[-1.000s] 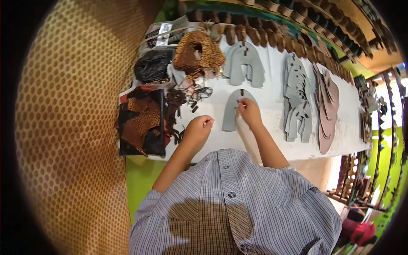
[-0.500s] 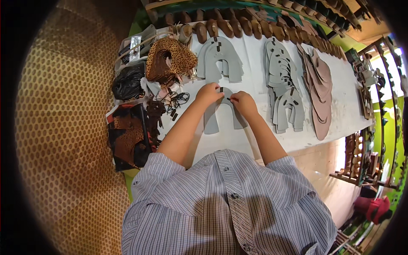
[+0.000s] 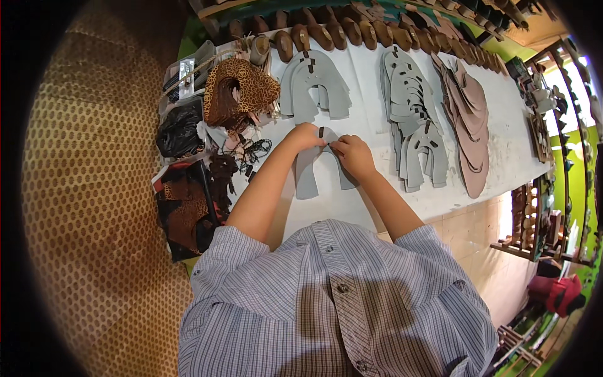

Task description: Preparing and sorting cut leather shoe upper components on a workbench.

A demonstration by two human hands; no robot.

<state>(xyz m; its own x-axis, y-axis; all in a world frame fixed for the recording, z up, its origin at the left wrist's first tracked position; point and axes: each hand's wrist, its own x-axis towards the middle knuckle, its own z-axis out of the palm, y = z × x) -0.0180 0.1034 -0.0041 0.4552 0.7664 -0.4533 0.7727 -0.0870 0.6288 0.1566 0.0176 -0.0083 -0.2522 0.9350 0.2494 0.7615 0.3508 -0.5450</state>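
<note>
A grey, arch-shaped shoe upper piece lies on the white table in front of me, its two legs pointing toward my body. My left hand is closed on the upper left of its curve, next to a small dark tab at the top. With bent fingers pinched together, my right hand presses at the inner edge of the curve and covers part of the right leg. A tiny dark bit shows between the two hands. Just beyond them rests a stack of like grey pieces, with dark tabs at the top.
On the right lie fanned grey pieces and overlapping pinkish pieces. Brown shoe lasts line the far edge. Leopard-print material, a black plastic bag and dark scraps crowd the left. Racks stand far right.
My right hand has moved left along the curve, closer to my left hand. The left hand stays on the grey piece. The whole view has shifted slightly.
</note>
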